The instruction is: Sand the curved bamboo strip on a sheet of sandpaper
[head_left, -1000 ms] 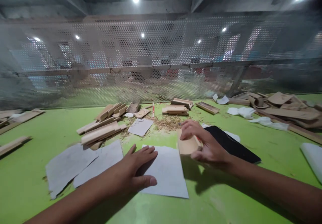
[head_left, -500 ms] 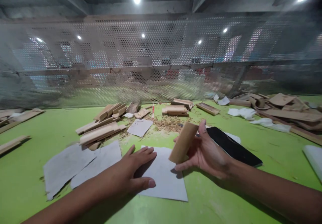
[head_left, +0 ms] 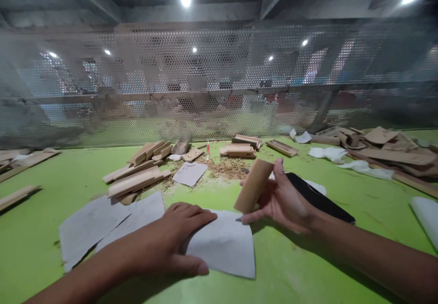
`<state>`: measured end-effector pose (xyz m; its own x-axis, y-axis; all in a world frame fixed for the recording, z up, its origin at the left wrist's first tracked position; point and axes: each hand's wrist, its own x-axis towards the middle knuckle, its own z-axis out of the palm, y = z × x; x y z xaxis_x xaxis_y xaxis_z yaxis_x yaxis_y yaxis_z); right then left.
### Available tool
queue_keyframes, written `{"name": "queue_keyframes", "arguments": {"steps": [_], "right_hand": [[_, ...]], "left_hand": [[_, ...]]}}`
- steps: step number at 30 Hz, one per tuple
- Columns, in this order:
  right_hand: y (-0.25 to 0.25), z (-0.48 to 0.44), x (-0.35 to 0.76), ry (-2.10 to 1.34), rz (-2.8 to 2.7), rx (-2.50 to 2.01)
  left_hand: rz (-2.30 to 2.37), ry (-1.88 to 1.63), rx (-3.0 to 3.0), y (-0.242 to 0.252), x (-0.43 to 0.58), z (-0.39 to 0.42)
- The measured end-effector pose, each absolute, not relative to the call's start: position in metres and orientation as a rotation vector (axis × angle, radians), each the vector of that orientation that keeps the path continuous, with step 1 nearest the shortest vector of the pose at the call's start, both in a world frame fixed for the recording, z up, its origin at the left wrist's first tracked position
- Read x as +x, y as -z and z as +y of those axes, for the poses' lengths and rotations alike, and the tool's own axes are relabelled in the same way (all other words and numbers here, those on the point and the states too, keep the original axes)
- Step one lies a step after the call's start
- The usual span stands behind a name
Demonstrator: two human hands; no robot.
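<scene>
On the green table, near its front edge, the left hand lies on a grey sheet. Its fingers are bent, with the tips pressed to the paper and the thumb along the near side. The hand covers the sheet's left part, so I cannot tell whether it pinches the paper or only pins it. The right hand is raised just above the table, beyond the sheet's far right corner, and grasps a wooden block. The block is tilted, top end to the right, with the thumb up behind its top edge and the fingers wrapped under it. Its far face is hidden. A black phone lies flat behind this hand, with its near left end covered by the hand.

More grey sheets overlap to the left. Wood strips are piled behind them, and shavings are scattered beside the pile. Wood scraps crowd the far right. A white thing is cut off by the right border and too unclear to name. Beyond the mesh screen everything is blurred.
</scene>
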<state>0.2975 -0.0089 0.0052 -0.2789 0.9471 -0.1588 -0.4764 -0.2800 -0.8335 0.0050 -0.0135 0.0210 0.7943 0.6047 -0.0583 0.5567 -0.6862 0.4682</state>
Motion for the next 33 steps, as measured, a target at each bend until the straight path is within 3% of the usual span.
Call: {"name": "queue_keyframes", "arguments": {"steps": [18, 33], "right_hand": [[-0.019, 0.006, 0.316, -1.490, -0.908, -0.906], [0.007, 0.012, 0.318, -1.427, -1.138, -0.833]], "left_hand": [[1.090, -0.912, 2.975, -0.022, 0.002, 0.001], [1.080, -0.261, 2.642, -0.004, 0.005, -0.004]]}}
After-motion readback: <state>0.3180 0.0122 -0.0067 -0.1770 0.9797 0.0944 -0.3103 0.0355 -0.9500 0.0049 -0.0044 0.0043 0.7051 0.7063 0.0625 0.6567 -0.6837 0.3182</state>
